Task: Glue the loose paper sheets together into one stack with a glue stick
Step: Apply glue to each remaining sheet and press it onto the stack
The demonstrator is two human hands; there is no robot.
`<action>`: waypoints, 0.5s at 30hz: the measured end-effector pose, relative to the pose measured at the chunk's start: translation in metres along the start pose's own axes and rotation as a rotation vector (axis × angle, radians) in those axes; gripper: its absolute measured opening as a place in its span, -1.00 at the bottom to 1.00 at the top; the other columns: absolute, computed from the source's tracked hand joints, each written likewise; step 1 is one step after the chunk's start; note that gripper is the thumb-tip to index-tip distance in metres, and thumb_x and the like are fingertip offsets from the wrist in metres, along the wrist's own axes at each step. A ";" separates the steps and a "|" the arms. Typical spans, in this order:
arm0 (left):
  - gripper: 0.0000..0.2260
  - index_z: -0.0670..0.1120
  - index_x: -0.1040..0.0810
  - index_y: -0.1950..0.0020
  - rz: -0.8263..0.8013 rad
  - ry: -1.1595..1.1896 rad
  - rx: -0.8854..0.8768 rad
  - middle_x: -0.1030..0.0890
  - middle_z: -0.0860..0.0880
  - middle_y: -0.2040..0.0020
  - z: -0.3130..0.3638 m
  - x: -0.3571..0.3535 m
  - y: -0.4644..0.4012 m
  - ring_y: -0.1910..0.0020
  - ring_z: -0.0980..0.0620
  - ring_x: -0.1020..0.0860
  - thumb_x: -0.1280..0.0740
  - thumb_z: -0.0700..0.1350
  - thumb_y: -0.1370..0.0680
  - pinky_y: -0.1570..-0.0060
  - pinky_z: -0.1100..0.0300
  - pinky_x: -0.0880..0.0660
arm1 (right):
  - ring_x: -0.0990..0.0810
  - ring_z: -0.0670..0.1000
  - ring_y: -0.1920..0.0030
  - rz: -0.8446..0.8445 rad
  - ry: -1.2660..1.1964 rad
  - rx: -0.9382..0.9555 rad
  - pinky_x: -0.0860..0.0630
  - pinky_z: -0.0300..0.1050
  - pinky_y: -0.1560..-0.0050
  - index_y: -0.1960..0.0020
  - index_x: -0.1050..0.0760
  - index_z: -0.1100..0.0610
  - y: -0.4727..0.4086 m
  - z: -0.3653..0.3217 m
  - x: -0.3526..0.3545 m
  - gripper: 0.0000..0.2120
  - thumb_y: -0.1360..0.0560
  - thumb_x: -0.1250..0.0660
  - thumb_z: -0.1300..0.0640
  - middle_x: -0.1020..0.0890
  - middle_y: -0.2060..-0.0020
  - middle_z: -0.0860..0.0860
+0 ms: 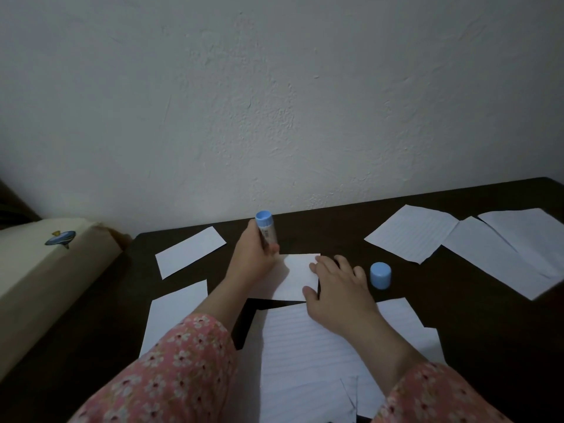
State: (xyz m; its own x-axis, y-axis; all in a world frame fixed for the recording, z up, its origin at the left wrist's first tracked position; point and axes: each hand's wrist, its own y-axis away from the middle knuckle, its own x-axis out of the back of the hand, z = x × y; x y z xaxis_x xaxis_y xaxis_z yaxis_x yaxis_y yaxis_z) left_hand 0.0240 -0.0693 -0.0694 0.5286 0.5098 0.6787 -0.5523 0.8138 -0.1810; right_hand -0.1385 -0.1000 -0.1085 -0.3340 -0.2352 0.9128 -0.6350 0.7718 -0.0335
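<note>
Paper sheets lie scattered, unstacked, across the dark table [457, 315]; one small sheet [297, 276] sits mid-table. Left hand [254, 254] grasps the glue stick [267, 230], tip down at that sheet's left edge. Right hand [335, 288] presses it flat, fingers spread. Risks: sheet skids or creases under the stroke, glue smears onto the table, the cap [380, 275] gets knocked.

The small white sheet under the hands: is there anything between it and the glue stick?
Nothing visible is. The left hand holds the uncapped glue stick at the left edge of the small white sheet; the tip itself is hidden. The right hand rests on its right side. The blue cap stands apart, further right.
</note>
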 end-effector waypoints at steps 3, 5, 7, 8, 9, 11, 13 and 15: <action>-0.69 0.03 -0.31 -0.12 -0.003 0.020 0.006 -0.45 0.06 -0.09 -0.006 0.006 0.001 -0.09 0.12 -0.39 -0.37 -0.21 -0.52 -0.07 0.16 -0.38 | 0.01 0.05 -0.53 -0.006 0.012 0.006 0.02 0.09 -0.47 -0.53 -0.14 -0.03 0.000 0.000 0.001 -0.47 -0.60 -0.07 -0.12 -0.11 -0.53 -0.07; -0.69 0.04 -0.30 -0.12 -0.010 0.010 -0.001 -0.43 0.08 -0.07 -0.007 0.007 0.000 -0.07 0.13 -0.39 -0.37 -0.21 -0.52 -0.05 0.17 -0.38 | 0.02 0.05 -0.53 -0.005 0.011 0.003 0.02 0.09 -0.47 -0.53 -0.13 -0.03 0.000 -0.001 0.001 -0.47 -0.60 -0.07 -0.12 -0.11 -0.53 -0.07; -0.68 0.04 -0.30 -0.12 -0.012 0.001 -0.007 -0.43 0.07 -0.07 -0.008 0.007 -0.001 -0.08 0.12 -0.39 -0.37 -0.21 -0.51 -0.05 0.17 -0.38 | 0.02 0.05 -0.53 -0.005 0.014 0.003 0.02 0.09 -0.47 -0.53 -0.13 -0.03 0.000 -0.001 0.001 -0.47 -0.60 -0.07 -0.12 -0.10 -0.54 -0.08; -0.68 0.04 -0.30 -0.12 -0.012 -0.003 -0.007 -0.43 0.07 -0.07 -0.008 0.008 -0.002 -0.08 0.12 -0.39 -0.37 -0.21 -0.51 -0.05 0.17 -0.38 | 0.02 0.05 -0.53 -0.004 0.016 0.003 0.02 0.09 -0.47 -0.53 -0.13 -0.03 0.000 -0.001 0.000 -0.47 -0.60 -0.07 -0.12 -0.10 -0.54 -0.08; -0.68 0.04 -0.30 -0.12 -0.010 -0.010 -0.005 -0.43 0.06 -0.07 -0.009 0.010 -0.002 -0.08 0.12 -0.39 -0.37 -0.21 -0.52 -0.06 0.16 -0.38 | 0.01 0.05 -0.53 -0.003 0.017 0.002 0.01 0.09 -0.47 -0.53 -0.14 -0.03 0.000 -0.001 0.000 -0.47 -0.60 -0.07 -0.13 -0.11 -0.53 -0.08; -0.69 0.03 -0.29 -0.12 0.004 -0.025 0.003 -0.44 0.05 -0.06 -0.012 0.013 -0.003 -0.06 0.11 -0.40 -0.35 -0.22 -0.52 -0.04 0.16 -0.37 | 0.01 0.05 -0.53 0.002 0.020 0.002 0.00 0.09 -0.47 -0.53 -0.14 -0.03 0.000 0.000 0.000 -0.47 -0.60 -0.07 -0.13 -0.11 -0.53 -0.08; -0.71 0.03 -0.28 -0.10 0.029 -0.030 0.021 -0.43 0.05 -0.04 -0.014 0.016 -0.002 -0.02 0.12 -0.41 -0.34 -0.22 -0.53 0.00 0.17 -0.36 | 0.00 0.04 -0.53 0.008 0.019 0.004 -0.01 0.08 -0.46 -0.52 -0.14 -0.03 0.000 0.000 -0.001 -0.48 -0.59 -0.07 -0.13 -0.12 -0.53 -0.08; -0.72 0.02 -0.28 -0.10 0.044 -0.039 0.039 -0.44 0.04 -0.04 -0.015 0.019 -0.002 -0.02 0.10 -0.42 -0.33 -0.22 -0.54 0.01 0.17 -0.36 | 0.01 0.04 -0.53 0.004 0.015 0.004 0.00 0.09 -0.47 -0.52 -0.14 -0.04 0.000 0.000 -0.001 -0.47 -0.59 -0.07 -0.13 -0.12 -0.53 -0.09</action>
State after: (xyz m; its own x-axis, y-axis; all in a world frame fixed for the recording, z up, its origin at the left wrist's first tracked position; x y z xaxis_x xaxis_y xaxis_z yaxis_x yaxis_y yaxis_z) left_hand 0.0444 -0.0568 -0.0672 0.4781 0.5327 0.6983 -0.5996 0.7789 -0.1837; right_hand -0.1381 -0.1002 -0.1098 -0.3259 -0.2229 0.9187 -0.6364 0.7704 -0.0388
